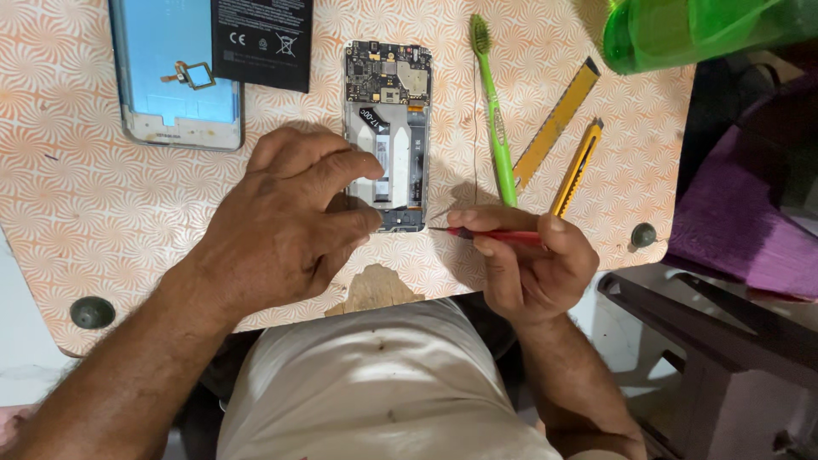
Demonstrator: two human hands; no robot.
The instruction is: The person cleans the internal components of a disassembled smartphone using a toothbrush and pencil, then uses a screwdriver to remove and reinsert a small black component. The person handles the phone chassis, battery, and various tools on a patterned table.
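An opened phone (390, 111) lies face down mid-table, its circuit board and inner frame exposed. My left hand (285, 223) rests on its lower left side, fingers pressing the frame near the bottom edge. My right hand (528, 264) grips a thin red screwdriver (490, 233) whose tip points left at the phone's bottom right corner.
A blue-lined back cover (175, 72) and a black battery (262, 41) lie at the top left. A green toothbrush (494, 111), a yellow ruler (555, 123) and a yellow utility knife (578, 169) lie right of the phone. A green bottle (682, 30) lies at the top right, a dark stool (724, 332) below.
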